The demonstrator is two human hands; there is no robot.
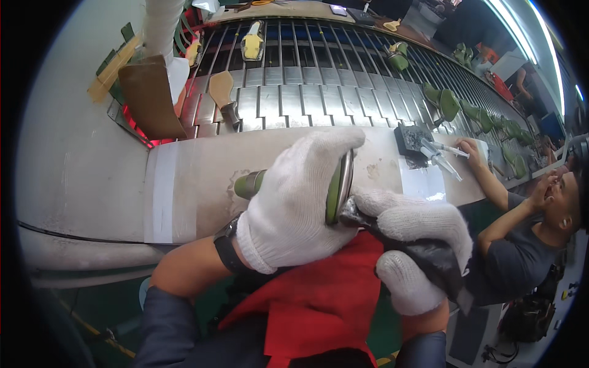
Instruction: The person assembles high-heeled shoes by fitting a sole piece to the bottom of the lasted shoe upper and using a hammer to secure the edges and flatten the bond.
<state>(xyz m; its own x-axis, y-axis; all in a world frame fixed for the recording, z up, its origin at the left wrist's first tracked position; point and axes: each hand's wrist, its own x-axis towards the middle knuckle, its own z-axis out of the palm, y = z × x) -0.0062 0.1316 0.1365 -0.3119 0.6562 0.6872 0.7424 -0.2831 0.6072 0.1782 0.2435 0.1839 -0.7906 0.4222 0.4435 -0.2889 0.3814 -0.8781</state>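
My left hand (294,199), in a white knit glove, is wrapped round a green shoe last (248,184) with a shiny silvery edge strip facing right. The last's green end sticks out to the left of the glove, and its middle is hidden by the fingers. My right hand (423,227), also gloved in white, grips a dark tool (429,257) that looks wrapped in black material. Its narrow tip touches or lies very close to the silvery edge; which of the two I cannot tell. Both hands are above the pale bench's near edge.
Beyond the bench (215,208) runs a metal slatted conveyor (282,101) bearing a brown-soled shoe (222,92) and green lasts (442,101). A dark block (412,141) with syringes (443,161) stands on the bench's right. A co-worker (521,245) sits at right, one hand near the syringes.
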